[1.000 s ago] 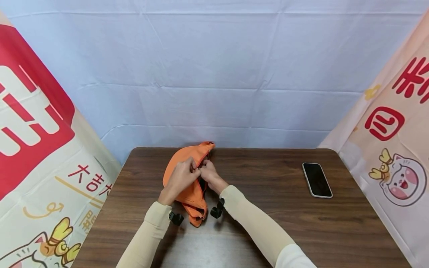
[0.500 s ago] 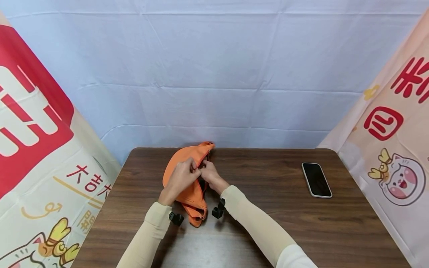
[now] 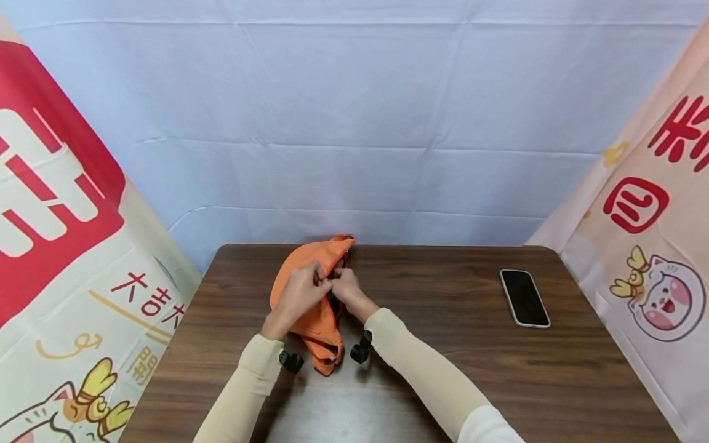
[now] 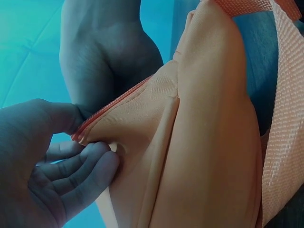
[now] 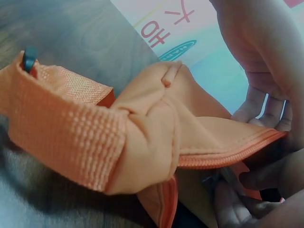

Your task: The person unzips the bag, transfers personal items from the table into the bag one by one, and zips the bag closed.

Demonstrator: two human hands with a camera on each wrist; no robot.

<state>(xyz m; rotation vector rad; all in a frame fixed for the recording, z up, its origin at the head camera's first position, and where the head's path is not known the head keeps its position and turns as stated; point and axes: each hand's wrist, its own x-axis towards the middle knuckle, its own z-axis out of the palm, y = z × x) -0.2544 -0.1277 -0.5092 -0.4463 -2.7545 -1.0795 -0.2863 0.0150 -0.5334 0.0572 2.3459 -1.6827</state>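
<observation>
Bag (image 3: 312, 321), lately unmoved, seemingly mid-work: pinched by left hand (image 3: 301, 288), entered from three o'clock by right hand (image 3: 349, 289), right grip unclear.

Orange bag (image 5: 147, 152); parted zip (image 5: 228, 159)

- Smooth, matt cloth bag (image 4: 209, 114) in the grip
- Ridged zip (image 4: 111, 106) alongside
- Rough woven strap (image 5: 66, 135) nearby
- Wood-grained, faintly glossy table (image 3: 432, 295) beneath
- Glossy-screened phone (image 3: 524, 298) well to the right
</observation>
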